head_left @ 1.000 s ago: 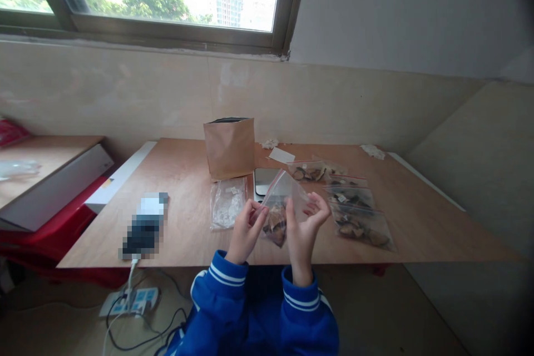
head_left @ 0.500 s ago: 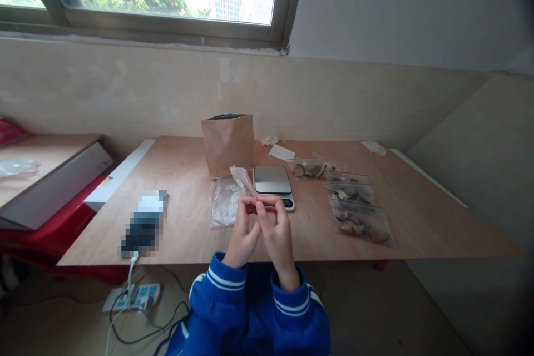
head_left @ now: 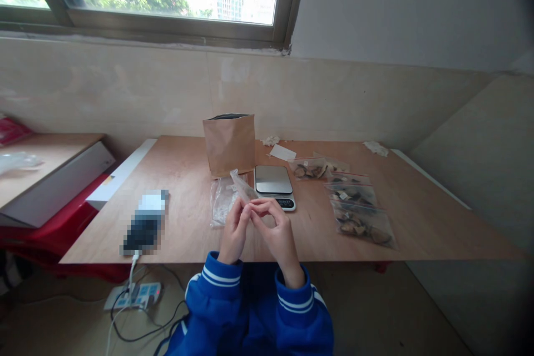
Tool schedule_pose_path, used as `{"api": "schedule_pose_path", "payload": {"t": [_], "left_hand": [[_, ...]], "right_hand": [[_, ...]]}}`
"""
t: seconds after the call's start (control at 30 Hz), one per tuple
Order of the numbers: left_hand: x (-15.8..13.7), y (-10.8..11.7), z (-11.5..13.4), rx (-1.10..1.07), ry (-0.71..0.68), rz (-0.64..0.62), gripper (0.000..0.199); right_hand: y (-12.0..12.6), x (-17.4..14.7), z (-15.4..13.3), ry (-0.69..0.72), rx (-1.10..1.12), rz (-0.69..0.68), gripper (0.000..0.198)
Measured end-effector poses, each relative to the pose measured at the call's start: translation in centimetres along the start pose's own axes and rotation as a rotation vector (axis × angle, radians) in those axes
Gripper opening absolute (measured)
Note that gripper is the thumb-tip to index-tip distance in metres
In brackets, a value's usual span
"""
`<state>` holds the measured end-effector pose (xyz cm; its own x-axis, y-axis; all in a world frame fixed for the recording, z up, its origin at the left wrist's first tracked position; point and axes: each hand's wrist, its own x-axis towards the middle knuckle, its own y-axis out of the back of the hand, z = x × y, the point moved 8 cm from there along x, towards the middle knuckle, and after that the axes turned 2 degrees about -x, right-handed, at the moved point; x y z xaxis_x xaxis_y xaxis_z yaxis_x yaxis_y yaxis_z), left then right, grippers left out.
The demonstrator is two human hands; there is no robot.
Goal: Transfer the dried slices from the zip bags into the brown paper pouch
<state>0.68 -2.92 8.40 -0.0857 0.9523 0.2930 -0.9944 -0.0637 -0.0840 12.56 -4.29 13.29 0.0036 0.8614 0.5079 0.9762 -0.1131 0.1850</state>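
My left hand (head_left: pixel 234 231) and my right hand (head_left: pixel 276 229) meet fingertip to fingertip over the near edge of the wooden table (head_left: pixel 417 222). Both pinch a small clear zip bag (head_left: pixel 243 186) whose free end sticks up and back to the left. The bag's contents are hidden behind my fingers. Just behind my hands sits a small digital scale (head_left: pixel 274 185) with a bare steel top. Left of it lies a flat clear bag (head_left: pixel 222 202) on the table.
A brown paper pouch (head_left: pixel 230 144) stands open behind the scale. Several filled zip bags (head_left: pixel 354 206) of dark dried pieces lie to the right. A blurred phone (head_left: pixel 144 226) lies at the left on a cable to a power strip (head_left: pixel 134 296) on the floor.
One second ago I held the filled bag up and open between spread hands. Since then my hands have come together and lowered, pinching the bag, which now shows edge-on.
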Motion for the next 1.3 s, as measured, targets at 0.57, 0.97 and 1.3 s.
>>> {"api": "schedule_pose_path", "payload": {"t": [0.57,0.97,1.3], "left_hand": [[0.0,-1.4,1.8,0.239,-0.12,-0.098,0.032],[-0.2,-1.2,1.9,0.362,-0.131,-0.08,0.032],[0.2,0.9,1.1,0.286,-0.08,-0.008,0.038]], "right_hand": [[1.2,-0.5,1.9,-0.117,-0.021,0.149,0.014],[2.7,-0.9,4.1,-0.219,-0.079,0.305,0.02],[8.6,-1.4,5.6,-0.268,0.039,0.533,0.035]]}}
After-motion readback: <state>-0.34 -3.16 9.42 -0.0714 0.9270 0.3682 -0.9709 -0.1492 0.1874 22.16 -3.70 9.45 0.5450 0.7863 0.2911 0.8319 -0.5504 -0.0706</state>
